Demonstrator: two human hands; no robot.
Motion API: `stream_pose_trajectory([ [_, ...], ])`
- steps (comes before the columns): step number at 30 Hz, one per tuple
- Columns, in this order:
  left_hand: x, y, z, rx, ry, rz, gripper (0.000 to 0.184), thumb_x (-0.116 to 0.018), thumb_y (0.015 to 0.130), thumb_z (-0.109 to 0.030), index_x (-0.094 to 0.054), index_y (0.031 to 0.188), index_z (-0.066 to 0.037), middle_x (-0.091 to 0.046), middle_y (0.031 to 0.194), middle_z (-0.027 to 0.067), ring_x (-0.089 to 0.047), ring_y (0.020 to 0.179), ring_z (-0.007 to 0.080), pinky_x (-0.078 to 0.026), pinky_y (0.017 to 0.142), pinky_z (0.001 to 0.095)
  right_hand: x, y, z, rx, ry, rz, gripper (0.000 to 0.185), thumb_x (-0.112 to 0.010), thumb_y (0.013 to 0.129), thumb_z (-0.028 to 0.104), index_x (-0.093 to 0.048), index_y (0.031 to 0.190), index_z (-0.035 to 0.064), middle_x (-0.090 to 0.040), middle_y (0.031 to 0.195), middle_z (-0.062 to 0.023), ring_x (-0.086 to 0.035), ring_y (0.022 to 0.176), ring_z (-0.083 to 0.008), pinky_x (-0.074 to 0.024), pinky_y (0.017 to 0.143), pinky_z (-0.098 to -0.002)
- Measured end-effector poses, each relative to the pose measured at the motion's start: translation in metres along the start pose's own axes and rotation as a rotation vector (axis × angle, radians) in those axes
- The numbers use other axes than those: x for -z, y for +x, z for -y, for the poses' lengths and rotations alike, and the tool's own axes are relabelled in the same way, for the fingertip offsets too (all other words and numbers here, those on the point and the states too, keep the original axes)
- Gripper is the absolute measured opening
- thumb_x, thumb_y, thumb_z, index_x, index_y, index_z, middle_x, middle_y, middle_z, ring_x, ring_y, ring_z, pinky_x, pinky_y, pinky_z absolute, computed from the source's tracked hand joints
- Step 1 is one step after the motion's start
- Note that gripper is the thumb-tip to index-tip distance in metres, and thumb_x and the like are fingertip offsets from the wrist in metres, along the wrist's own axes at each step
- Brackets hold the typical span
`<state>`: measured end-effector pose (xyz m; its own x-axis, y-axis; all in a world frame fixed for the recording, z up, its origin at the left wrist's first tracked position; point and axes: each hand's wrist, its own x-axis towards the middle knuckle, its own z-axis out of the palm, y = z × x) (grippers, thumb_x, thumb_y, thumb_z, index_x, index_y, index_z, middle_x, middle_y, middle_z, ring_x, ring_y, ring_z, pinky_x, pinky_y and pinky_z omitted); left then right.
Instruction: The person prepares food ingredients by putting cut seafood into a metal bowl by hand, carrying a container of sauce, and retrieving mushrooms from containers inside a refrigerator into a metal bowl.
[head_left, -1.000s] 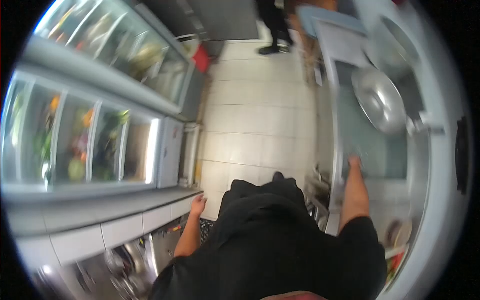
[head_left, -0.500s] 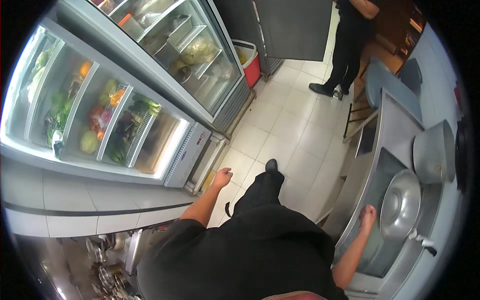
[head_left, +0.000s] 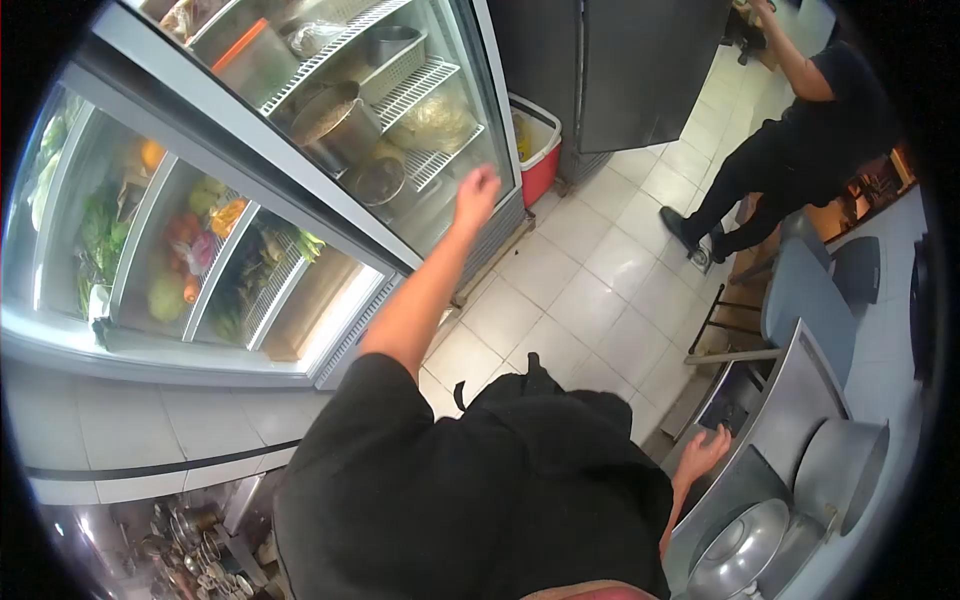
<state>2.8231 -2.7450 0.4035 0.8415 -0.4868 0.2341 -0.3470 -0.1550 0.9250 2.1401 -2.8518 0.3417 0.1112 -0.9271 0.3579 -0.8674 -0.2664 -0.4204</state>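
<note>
My left hand (head_left: 477,194) is raised with the arm stretched forward, in front of the glass door of the tall refrigerator (head_left: 506,140), close to the door's edge. Its fingers are curled in, and nothing shows in them; whether it touches the door I cannot tell. My right hand (head_left: 703,453) hangs low on the right, fingers apart and holding nothing, beside the edge of the steel sink counter (head_left: 790,385). Behind the glass stand a large metal pot (head_left: 338,125) and a plastic container with an orange lid (head_left: 255,65).
A second refrigerator with vegetables (head_left: 170,300) stands at left. A red and white cooler (head_left: 541,165) sits by a dark door (head_left: 645,75). Another person (head_left: 790,150) stands ahead right, near a blue-grey chair (head_left: 808,290). A steel bowl (head_left: 738,548) and large pot (head_left: 842,470) rest at the sink.
I have moved forward toward the tall refrigerator. My left hand has risen from low at my side to its door. My right hand has opened. The other person has raised an arm.
</note>
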Motion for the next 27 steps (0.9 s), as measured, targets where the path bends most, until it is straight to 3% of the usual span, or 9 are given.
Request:
stream_pose_trajectory([
  [5,0.020,0.133,-0.114,-0.218,-0.121,-0.095,0.042,-0.067,0.089,-0.017,-0.059,0.126,0.001,-0.067,0.108,0.0088,-0.063,0.096,0.0157,-0.051,0.087,0.0308,-0.101,0.040,-0.017,-0.033,-0.011,0.270,0.044,-0.064,0.082,0.008,-0.055,0.124,-0.0019,-0.052,0.130,-0.0239,-0.049,0.124,-0.0405,-0.0389,0.106,-0.0453],
  [8,0.042,0.248,-0.115,-0.474,-0.182,-0.119,0.049,-0.069,0.089,-0.020,-0.055,0.132,0.000,-0.065,0.116,0.0108,-0.063,0.101,0.0166,-0.050,0.087,0.0302,-0.153,0.066,-0.024,-0.018,-0.060,0.506,0.043,-0.066,0.080,0.010,-0.057,0.121,-0.0019,-0.054,0.125,-0.0233,-0.051,0.119,-0.0411,-0.0411,0.103,-0.0457],
  [10,0.065,0.279,-0.160,-0.283,-0.139,-0.083,0.044,-0.060,0.094,-0.018,-0.052,0.134,-0.004,-0.060,0.109,0.0051,-0.055,0.086,0.0093,-0.047,0.070,0.0239,-0.191,0.095,-0.020,0.014,-0.013,0.572,0.044,-0.069,0.077,0.013,-0.059,0.118,-0.0010,-0.058,0.117,-0.0234,-0.054,0.114,-0.0418,-0.0429,0.101,-0.0458],
  [12,0.052,0.278,-0.224,-0.462,-0.141,-0.258,0.039,-0.057,0.095,-0.016,-0.053,0.132,-0.004,-0.061,0.106,0.0049,-0.051,0.075,0.0071,-0.044,0.063,0.0219,-0.230,0.127,-0.021,0.013,-0.001,0.649,0.043,-0.069,0.076,0.013,-0.061,0.116,0.0004,-0.058,0.118,-0.0239,-0.054,0.116,-0.0412,-0.0435,0.101,-0.0455],
  [13,0.066,0.312,-0.217,-0.458,-0.103,-0.225,0.046,-0.059,0.096,-0.020,-0.049,0.139,-0.009,-0.061,0.107,0.0033,-0.055,0.085,0.0091,-0.046,0.069,0.0229,-0.252,0.147,-0.023,0.024,-0.022,0.692,0.043,-0.070,0.076,0.014,-0.061,0.116,0.0009,-0.059,0.118,-0.0236,-0.054,0.116,-0.0405,-0.0435,0.101,-0.0452],
  [15,0.047,0.314,-0.261,-0.441,-0.086,-0.348,0.058,-0.068,0.090,-0.026,-0.049,0.140,-0.004,-0.055,0.137,0.0165,-0.057,0.118,0.0225,-0.048,0.090,0.0322,-0.284,0.195,-0.012,-0.022,0.009,0.815,0.044,-0.069,0.077,0.015,-0.061,0.118,0.0016,-0.059,0.119,-0.0231,-0.054,0.118,-0.0393,-0.0433,0.102,-0.0447],
  [18,0.043,0.352,-0.274,-0.402,0.158,-0.335,0.058,-0.060,0.095,-0.035,-0.048,0.141,-0.001,-0.056,0.136,0.0151,-0.056,0.120,0.0251,-0.045,0.096,0.0363,-0.328,0.254,-0.009,-0.014,0.145,0.710,0.041,-0.065,0.073,0.014,-0.066,0.112,0.0011,-0.063,0.115,-0.0241,-0.058,0.112,-0.0403,-0.0464,0.099,-0.0447],
  [22,0.004,0.388,-0.287,-0.373,-0.068,-0.298,0.056,-0.063,0.095,-0.018,-0.042,0.144,-0.001,-0.050,0.141,0.0176,-0.051,0.128,0.0258,-0.042,0.105,0.0402,-0.364,0.367,0.039,0.019,0.028,0.848,0.041,-0.061,0.075,0.015,-0.065,0.114,0.0028,-0.064,0.115,-0.0232,-0.059,0.112,-0.0379,-0.0479,0.099,-0.0429],
  [27,0.019,0.428,-0.263,-0.238,-0.076,-0.470,0.065,-0.064,0.094,-0.019,-0.034,0.147,0.002,-0.042,0.148,0.0182,-0.042,0.134,0.0268,-0.031,0.111,0.0415,-0.407,0.458,0.083,0.003,0.115,0.888,0.039,-0.061,0.078,0.017,-0.065,0.114,0.0034,-0.066,0.115,-0.0216,-0.061,0.110,-0.0361,-0.0487,0.098,-0.0419],
])
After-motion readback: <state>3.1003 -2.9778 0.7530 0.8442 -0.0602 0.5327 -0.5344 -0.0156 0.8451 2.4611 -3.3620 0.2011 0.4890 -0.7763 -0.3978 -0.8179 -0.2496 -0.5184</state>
